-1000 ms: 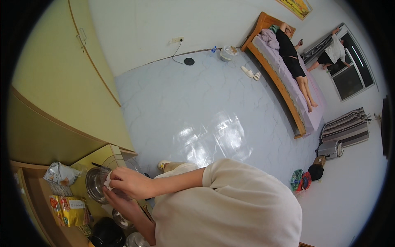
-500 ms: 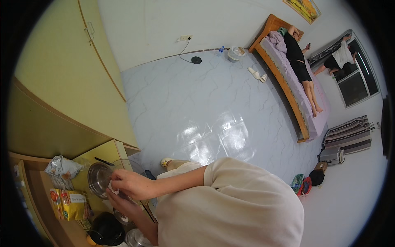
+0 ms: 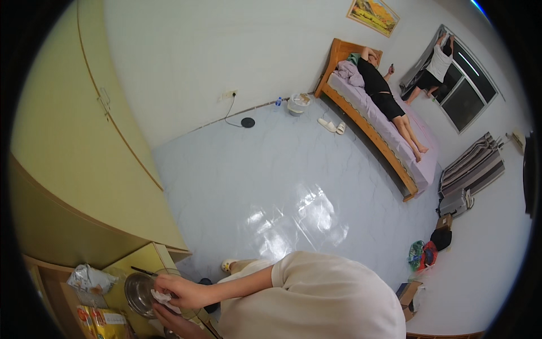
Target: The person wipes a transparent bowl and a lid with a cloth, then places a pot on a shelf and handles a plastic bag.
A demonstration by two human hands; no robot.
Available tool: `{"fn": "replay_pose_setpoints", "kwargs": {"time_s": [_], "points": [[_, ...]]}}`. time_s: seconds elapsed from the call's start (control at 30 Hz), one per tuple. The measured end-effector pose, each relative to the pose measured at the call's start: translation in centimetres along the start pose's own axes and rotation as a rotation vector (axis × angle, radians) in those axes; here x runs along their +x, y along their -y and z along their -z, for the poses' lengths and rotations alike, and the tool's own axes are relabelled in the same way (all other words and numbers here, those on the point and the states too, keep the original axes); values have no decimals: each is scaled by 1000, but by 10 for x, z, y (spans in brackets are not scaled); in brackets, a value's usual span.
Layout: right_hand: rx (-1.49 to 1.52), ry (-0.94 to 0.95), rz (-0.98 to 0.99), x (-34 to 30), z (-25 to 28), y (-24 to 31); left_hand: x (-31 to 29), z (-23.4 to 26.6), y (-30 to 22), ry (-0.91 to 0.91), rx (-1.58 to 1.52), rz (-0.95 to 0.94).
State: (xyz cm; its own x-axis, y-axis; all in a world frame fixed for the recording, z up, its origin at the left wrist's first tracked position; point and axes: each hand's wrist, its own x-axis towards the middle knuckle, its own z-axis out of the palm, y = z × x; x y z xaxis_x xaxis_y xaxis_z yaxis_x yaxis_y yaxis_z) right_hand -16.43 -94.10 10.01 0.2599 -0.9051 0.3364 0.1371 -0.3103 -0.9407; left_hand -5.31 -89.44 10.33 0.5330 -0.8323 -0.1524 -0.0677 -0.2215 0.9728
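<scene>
Over the left-hand worktop, my right hand [image 3: 185, 291] pinches a crumpled white tissue [image 3: 161, 296]. My left hand [image 3: 176, 323] is just below it, its fingers against the lower part of the tissue; the wrist runs toward the lower edge. Right beside both hands is a round, shiny see-through bowl [image 3: 132, 295], its near side partly covered by my fingers. A dark thin stick-like item [image 3: 143, 271] lies behind the bowl. What is inside the bowl is hard to make out.
A silver-white bag [image 3: 91, 279] and yellow packets [image 3: 104, 323] stand left of the bowl. A tall yellow cupboard [image 3: 62, 141] rises beyond. Across the tiled floor [image 3: 237, 181], one person lies on a bed [image 3: 367, 127]; another is up at the window [image 3: 464, 104]. A waste bin [image 3: 298, 107] stands by the wall.
My view has shifted, so my hands and the worktop sit lower, and the black pot has left the picture. More of the tissue shows. The person at the window now reaches up with both arms.
</scene>
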Motion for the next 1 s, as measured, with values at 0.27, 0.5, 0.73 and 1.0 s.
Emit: {"fn": "replay_pose_setpoints", "kwargs": {"time_s": [0.27,0.5,0.73,1.0], "points": [[-189,-132,45,4,7,7,0,-7,-6,33,121,-47],[-183,16,19,0,4,9,0,-7,-6,14,168,-62],[-178,60,124,-1,7,20,7,-5,-9,31,81,-38],[-256,171,-41,3,0,12,14,1,-4,89,-57,36]]}}
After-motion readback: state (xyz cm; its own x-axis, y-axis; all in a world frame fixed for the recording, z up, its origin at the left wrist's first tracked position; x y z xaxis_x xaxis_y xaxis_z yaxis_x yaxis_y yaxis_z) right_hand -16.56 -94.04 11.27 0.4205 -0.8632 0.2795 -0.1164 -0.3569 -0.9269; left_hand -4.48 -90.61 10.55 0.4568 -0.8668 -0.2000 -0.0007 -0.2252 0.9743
